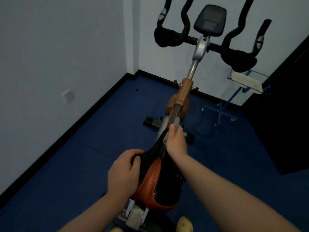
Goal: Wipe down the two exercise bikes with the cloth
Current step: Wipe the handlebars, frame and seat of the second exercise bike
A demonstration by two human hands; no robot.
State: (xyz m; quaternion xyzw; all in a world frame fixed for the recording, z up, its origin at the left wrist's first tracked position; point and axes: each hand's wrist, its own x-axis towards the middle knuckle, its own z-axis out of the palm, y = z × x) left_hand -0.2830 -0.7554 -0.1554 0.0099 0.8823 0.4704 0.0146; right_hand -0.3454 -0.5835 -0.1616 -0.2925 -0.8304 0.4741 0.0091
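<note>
An orange and black exercise bike point(184, 91) stands in front of me, its black and orange saddle point(158, 186) nearest. My left hand point(123, 171) grips the saddle's left edge. My right hand point(176, 141) holds a pale grey cloth point(176, 122) against the nose of the saddle, where the dark frame tube starts. Black handlebars point(237, 62) and a grey console point(209, 18) sit at the top. Only one bike is in view.
A white wall with a socket point(67, 96) runs along the left. A clear stand with blue trim point(244, 81) holds something pale at the right, beside a dark cabinet point(284, 114). The floor point(66, 164) is blue carpet.
</note>
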